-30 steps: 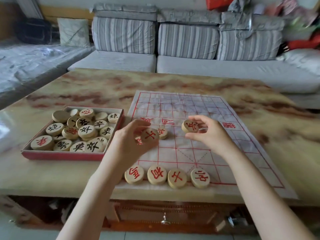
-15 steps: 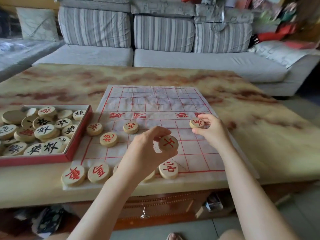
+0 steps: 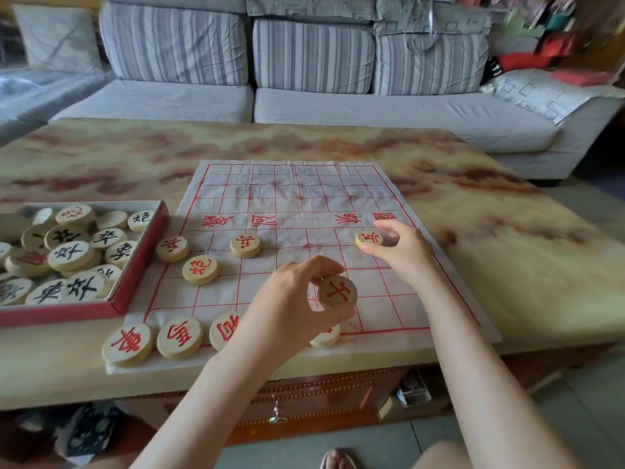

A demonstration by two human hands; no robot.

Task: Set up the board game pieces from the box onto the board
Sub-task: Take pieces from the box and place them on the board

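Over board (image 3: 294, 198), L hand (image 3: 291, 302) pinches disc (image 3: 337, 292), R hand (image 3: 404, 250) pinches 2nd disc (image 3: 368, 239).

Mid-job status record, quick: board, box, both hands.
board: cloth grid sheet; three placed pieces left-centre, near-edge row
box: red, left of board, many unplaced pieces inside
left hand: pinches red-lettered piece above board's near rows
right hand: pinches second red-lettered piece at board's right side

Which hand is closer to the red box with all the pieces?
Left. The left hand is right of the box; the right hand is even farther right.
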